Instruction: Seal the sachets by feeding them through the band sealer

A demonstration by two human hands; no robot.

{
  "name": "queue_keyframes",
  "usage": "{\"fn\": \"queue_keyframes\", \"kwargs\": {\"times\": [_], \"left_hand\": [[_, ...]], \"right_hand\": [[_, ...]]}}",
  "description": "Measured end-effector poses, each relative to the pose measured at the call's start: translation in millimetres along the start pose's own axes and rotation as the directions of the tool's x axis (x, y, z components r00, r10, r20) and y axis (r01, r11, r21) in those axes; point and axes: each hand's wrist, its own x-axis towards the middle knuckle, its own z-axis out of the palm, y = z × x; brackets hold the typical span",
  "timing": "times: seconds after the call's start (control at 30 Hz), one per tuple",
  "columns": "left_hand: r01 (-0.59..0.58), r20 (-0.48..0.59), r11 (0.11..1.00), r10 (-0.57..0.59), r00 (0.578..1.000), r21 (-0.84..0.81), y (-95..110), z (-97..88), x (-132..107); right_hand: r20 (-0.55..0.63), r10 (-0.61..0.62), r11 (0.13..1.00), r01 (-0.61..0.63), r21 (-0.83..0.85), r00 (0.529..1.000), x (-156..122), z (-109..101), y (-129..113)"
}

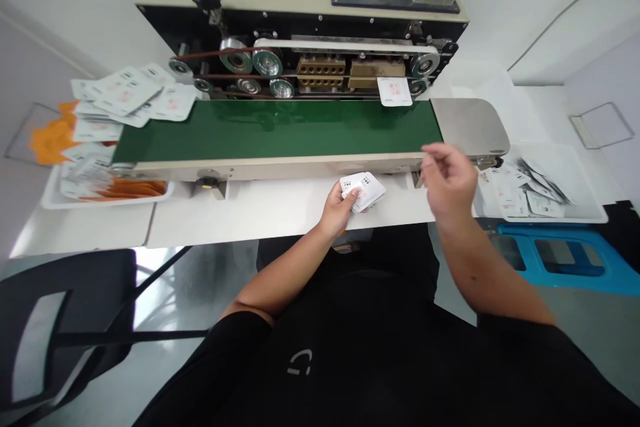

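The sealing machine (300, 33) spans the table, its green belt (275, 130) carrying one white sachet (395, 91) under the sealing rollers at the right end. A tray of sachets (545, 190) sits right. The left hand (339, 207) pinches a small stack of sachets (364, 190) before the belt; the right hand (447, 180) hovers empty, fingers loosely curled.

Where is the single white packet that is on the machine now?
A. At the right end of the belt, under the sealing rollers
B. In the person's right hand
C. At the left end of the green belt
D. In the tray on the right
A: the packet stands at the back edge of the green belt near its right end, just under the rollers; the right hand looks empty.
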Motion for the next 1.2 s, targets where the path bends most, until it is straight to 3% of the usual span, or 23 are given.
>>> {"fn": "queue_keyframes", "kwargs": {"times": [0.1, 0.2, 0.27, 0.47, 0.63, 0.77, 1.0, 1.1, 1.2], "left_hand": [[-0.011, -0.029, 1.000, 0.010, 1.000, -0.022, 1, -0.4, 1], [-0.043, -0.061, 0.998, 0.040, 0.997, -0.043, 2, -0.8, 1], [-0.060, -0.071, 0.997, 0.057, 0.996, -0.052, 3, -0.1, 1], [-0.081, -0.068, 0.996, 0.079, 0.995, -0.035, 1, 1.6, 0], [-0.073, -0.003, 0.997, 0.073, 0.997, 0.040, -1, -3.2, 0], [-0.019, 0.023, 0.993, 0.016, 1.000, 0.116, 0, -5.1, -1], [-0.004, 0.040, 0.995, 0.000, 0.999, 0.096, -1, -5.1, -1], [0.009, 0.044, 0.994, -0.014, 0.999, 0.105, -1, -5.7, -1], [0.019, 0.036, 0.995, -0.022, 0.999, 0.098, -1, -5.3, -1]], "right_hand": [[0.139, 0.049, 0.996, -0.037, -0.086, 0.989, -48, 11, 22], [0.346, 0.234, 0.971, -0.196, -0.140, 0.909, -67, 23, 45], [0.404, 0.280, 0.959, -0.240, -0.148, 0.871, -70, 31, 56], [0.302, 0.226, 0.972, -0.192, -0.138, 0.926, -72, 45, 69], [0.269, 0.279, 0.958, -0.288, -0.005, 0.922, -69, 42, 71], [0.201, 0.262, 0.958, -0.280, 0.063, 0.944, -66, 38, 69], [0.115, 0.282, 0.930, -0.300, 0.212, 0.953, -57, 30, 55], [0.158, 0.333, 0.867, -0.368, 0.336, 0.930, -47, 19, 43], [0.211, 0.306, 0.824, -0.369, 0.429, 0.929, -29, 1, 27]]}}
